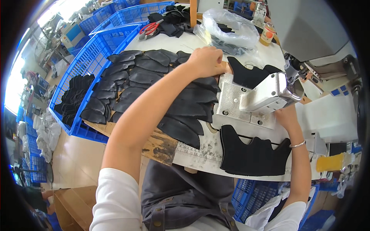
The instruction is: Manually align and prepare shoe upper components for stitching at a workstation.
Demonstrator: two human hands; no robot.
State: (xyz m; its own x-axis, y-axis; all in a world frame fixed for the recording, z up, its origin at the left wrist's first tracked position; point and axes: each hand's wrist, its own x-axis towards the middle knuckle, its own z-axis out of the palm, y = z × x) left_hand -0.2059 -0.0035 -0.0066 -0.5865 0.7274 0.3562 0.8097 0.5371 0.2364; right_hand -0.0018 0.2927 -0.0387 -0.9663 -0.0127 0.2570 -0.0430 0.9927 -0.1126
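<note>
White worktable (pixel 212 144), blue crate (pixel 88 133), tiled floor (pixel 84 158), left fingers (pixel 219 57) curled shut by black piece (pixel 246 75), right hand (pixel 286 116), grip unclear

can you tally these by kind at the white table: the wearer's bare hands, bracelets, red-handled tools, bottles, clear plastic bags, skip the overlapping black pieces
Bare hands: 2, the left hand and the right hand
Bracelet: 1
Red-handled tool: 1
Bottle: 1
Clear plastic bag: 1
Total: 6
</note>
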